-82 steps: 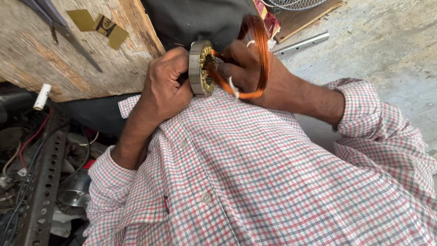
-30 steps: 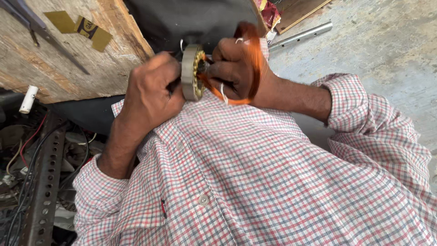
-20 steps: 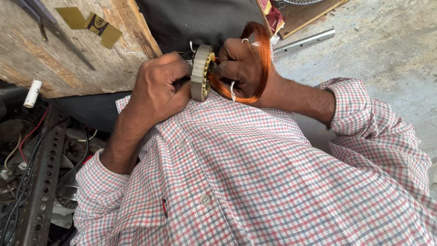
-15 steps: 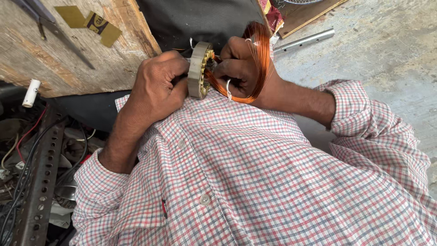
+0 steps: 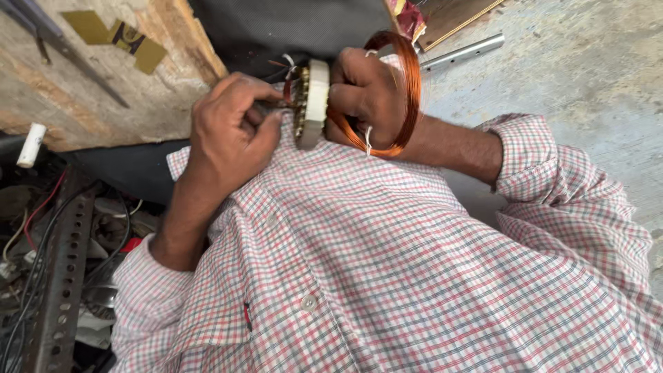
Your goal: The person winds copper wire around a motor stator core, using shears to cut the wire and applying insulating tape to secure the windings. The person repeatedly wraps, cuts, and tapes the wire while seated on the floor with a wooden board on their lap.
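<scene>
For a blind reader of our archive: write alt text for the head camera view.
A person's left hand and right hand hold a ring-shaped motor stator close to a checked shirt, with a loop of copper wire around the right hand. A worn wooden board and a perforated metal bar lie to the left, with a concrete floor to the right.

Pale round stator core (image 5: 314, 102) edge-on, copper wire coil (image 5: 404, 93) looped beside, probably touching
</scene>
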The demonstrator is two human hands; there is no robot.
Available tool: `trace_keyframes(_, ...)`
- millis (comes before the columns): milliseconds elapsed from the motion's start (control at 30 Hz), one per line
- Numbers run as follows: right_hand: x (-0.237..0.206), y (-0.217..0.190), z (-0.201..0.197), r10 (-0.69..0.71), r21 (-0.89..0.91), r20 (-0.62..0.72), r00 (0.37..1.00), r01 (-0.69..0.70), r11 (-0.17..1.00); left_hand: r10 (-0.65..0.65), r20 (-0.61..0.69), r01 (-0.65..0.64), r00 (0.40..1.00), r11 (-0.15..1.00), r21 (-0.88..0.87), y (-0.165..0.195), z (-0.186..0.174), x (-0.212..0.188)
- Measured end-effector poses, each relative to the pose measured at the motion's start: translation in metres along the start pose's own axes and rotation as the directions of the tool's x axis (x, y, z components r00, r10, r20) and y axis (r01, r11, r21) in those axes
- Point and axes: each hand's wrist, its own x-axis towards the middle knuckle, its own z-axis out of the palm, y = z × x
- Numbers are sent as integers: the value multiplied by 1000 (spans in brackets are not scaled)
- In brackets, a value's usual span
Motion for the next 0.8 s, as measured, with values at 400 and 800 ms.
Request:
trace_keyframes(400,11,0,5,-112,-54,-35,993,110,992,64,142,-69,988,997,30,-5,-9,21)
trace_keyframes(800,0,-5,5,20,40,-32,999,-18,999,-19,122,-5,992,982,188,2,-5,7)
